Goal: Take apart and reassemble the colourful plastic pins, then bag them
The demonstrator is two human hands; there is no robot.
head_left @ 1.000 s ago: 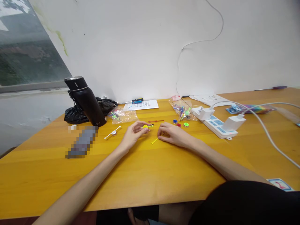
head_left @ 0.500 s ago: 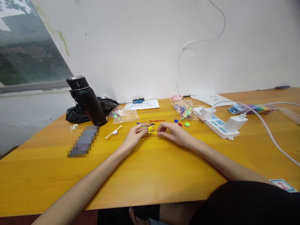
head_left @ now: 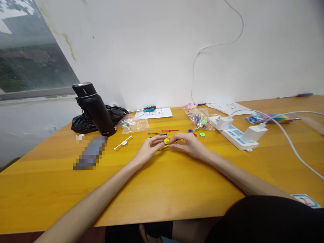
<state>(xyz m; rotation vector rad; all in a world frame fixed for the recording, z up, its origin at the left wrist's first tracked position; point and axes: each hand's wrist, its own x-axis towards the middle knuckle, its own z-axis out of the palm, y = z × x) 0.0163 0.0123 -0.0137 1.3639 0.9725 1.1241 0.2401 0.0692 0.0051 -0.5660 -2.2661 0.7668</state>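
Observation:
A small yellow disc [head_left: 166,141] is pinched in the fingers of my left hand [head_left: 150,148]. My right hand [head_left: 189,143] grips a thin yellow arrow [head_left: 164,147], held slanted just under the disc; fingers cover part of it. Both hands' fingertips nearly meet. Beyond them lie a red arrow [head_left: 170,130] and a blue arrow [head_left: 157,134], with a green piece mostly hidden behind my left hand. Past my right hand are a blue disc [head_left: 190,131], a partly covered red disc [head_left: 194,135] and a green disc [head_left: 202,134]. Left of my hands rests a white arrow with a disc [head_left: 124,143].
A black bottle [head_left: 95,111] and a blurred-out flat dark object [head_left: 91,153] are at the left. Clear bags of coloured parts [head_left: 135,125] lie farther back. The white power strip [head_left: 235,136], with plugs and cables, occupies the right side.
The yellow disc has shifted slightly right, towards my right hand. The yellow arrow now slants beneath it, and my hands are closer together. More of the blue arrow shows.

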